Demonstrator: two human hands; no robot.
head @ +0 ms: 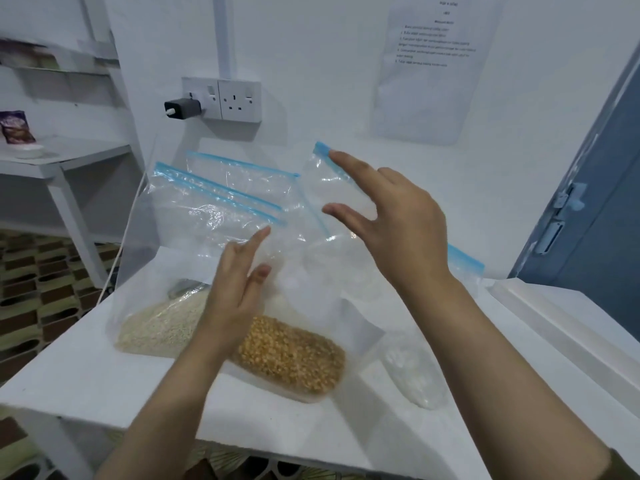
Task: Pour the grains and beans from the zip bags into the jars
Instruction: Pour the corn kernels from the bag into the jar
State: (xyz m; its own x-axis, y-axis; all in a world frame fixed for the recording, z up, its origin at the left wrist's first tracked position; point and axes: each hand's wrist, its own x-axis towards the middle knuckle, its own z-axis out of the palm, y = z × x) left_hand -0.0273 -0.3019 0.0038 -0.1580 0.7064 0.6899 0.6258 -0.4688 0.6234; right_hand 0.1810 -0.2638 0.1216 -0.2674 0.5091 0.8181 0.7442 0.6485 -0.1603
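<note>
With both hands, left (239, 289) and right (391, 220), loose-fingered and grasping nothing, we should pinch the blue zip strip (323, 154) above the yellow beans (294, 358) before lifting.

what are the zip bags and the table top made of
The zip bags look like thin, clear, glossy plastic film: contents show through, and it creases and glints. Their blue zip strips seem a stiffer plastic. The table top is white and matte, possibly painted or laminated board; the core cannot be told.
</note>
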